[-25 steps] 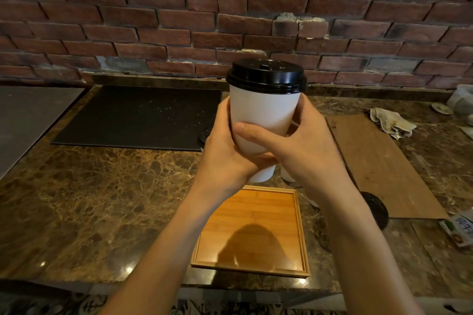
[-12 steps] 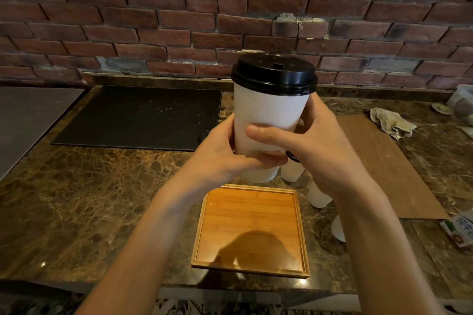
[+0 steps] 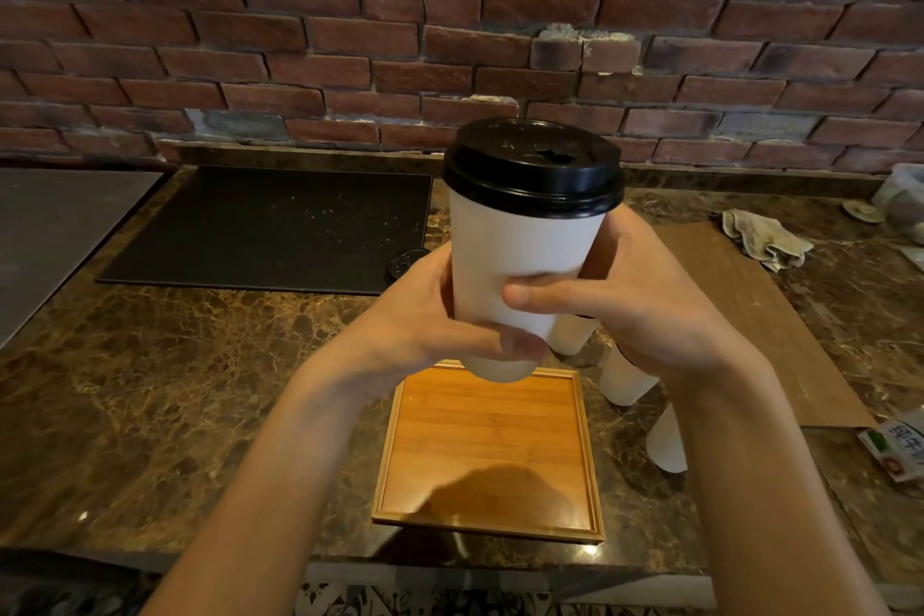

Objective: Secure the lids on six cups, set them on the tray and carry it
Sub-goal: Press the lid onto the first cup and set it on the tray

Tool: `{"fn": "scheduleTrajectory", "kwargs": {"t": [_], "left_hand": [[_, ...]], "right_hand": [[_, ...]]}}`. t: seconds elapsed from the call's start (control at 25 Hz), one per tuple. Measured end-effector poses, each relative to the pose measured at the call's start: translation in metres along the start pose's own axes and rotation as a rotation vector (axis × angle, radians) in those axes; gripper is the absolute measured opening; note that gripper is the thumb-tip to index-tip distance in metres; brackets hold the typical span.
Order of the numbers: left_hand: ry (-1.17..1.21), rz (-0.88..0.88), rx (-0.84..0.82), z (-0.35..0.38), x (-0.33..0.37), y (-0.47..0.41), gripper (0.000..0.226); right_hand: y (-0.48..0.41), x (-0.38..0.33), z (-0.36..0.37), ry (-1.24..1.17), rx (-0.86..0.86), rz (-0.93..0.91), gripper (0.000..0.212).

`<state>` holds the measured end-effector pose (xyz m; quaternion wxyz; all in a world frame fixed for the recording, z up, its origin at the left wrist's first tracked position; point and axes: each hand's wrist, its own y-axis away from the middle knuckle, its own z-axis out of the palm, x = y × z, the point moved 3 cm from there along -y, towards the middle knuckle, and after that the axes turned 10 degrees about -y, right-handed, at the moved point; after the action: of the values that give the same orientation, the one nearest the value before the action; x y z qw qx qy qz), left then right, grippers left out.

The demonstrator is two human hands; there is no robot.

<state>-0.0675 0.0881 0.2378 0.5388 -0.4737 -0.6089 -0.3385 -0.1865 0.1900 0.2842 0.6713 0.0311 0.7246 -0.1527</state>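
A white paper cup (image 3: 520, 255) with a black lid (image 3: 533, 168) on top is held upright in the air, above the far edge of the bamboo tray (image 3: 490, 450). My left hand (image 3: 430, 315) grips the cup's lower left side, thumb across its base. My right hand (image 3: 635, 305) grips the right side, thumb lying across the front. The tray on the counter holds nothing. Three more white cups (image 3: 627, 378) stand behind my right hand, their tops hidden by it.
A black mat (image 3: 270, 225) lies at the back left, a loose black lid (image 3: 402, 263) at its corner. A thin wooden board (image 3: 750, 315) and a crumpled cloth (image 3: 765, 235) lie to the right, a small packet (image 3: 895, 448) near the right edge. A brick wall stands behind.
Both hands have drawn the lidded cup nearer to me and a little to the right. My left hand has slid lower on the cup. More of the cups behind came into view.
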Motion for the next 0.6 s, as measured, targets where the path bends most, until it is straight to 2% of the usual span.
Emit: {"fn": "scheduleTrajectory", "kwargs": {"t": [0.32,0.44,0.6], "left_hand": [[-0.016,0.024,0.177,0.003,0.006,-0.001,0.073],[-0.080,0.035,0.266,0.004,0.011,-0.002,0.070],[-0.114,0.042,0.356,0.005,0.008,-0.005,0.067]], "right_hand": [[-0.001,-0.006,0.005,0.037,0.113,-0.043,0.068],[0.000,-0.008,0.007,0.067,0.192,-0.055,0.076],[0.001,-0.008,0.011,0.160,0.319,-0.070,0.075]]}}
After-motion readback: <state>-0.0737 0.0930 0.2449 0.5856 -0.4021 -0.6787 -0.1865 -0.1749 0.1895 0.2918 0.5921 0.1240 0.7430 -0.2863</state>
